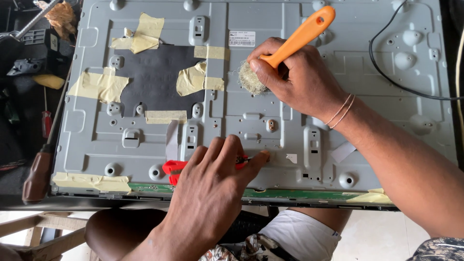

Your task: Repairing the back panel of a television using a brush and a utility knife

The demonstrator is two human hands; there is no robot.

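Your right hand grips the orange-handled brush, bristles on the grey metal back panel; your left hand pins red-handled pliers near its lower edge. Keep strokes short and light.

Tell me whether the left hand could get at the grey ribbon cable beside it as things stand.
Probably yes. The left hand rests on a red-handled tool right next to the grey ribbon cable, and nothing lies between them, though it would have to let go of the tool first.
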